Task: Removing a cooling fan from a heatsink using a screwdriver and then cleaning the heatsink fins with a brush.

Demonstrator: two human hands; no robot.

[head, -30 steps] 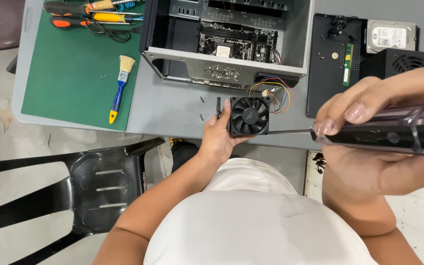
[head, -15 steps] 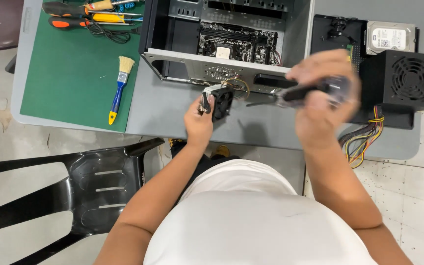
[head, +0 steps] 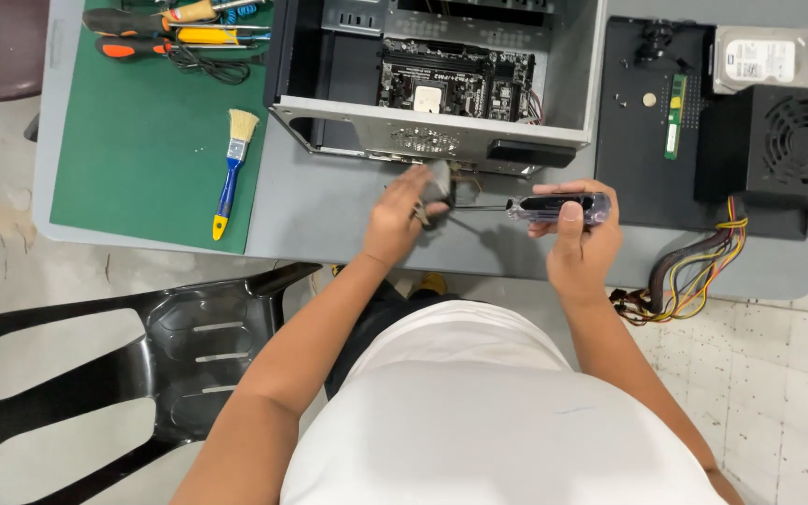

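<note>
My left hand grips a small black cooling fan edge-on, just in front of the open computer case. A screwdriver with a clear purple handle lies level in my right hand, and its thin shaft points left and reaches the fan. Both hands hover over the grey table. Inside the case a motherboard shows. The fan's wires run back toward the case and are partly hidden.
A green mat at the left carries a blue-and-yellow brush and several screwdrivers. To the right sit a black side panel, a hard drive and a power supply with coloured cables. A black chair stands at lower left.
My right hand has dropped away from the camera and settled level at the table. The fan turned from face-up to edge-on, and the screwdriver tip came against it.
</note>
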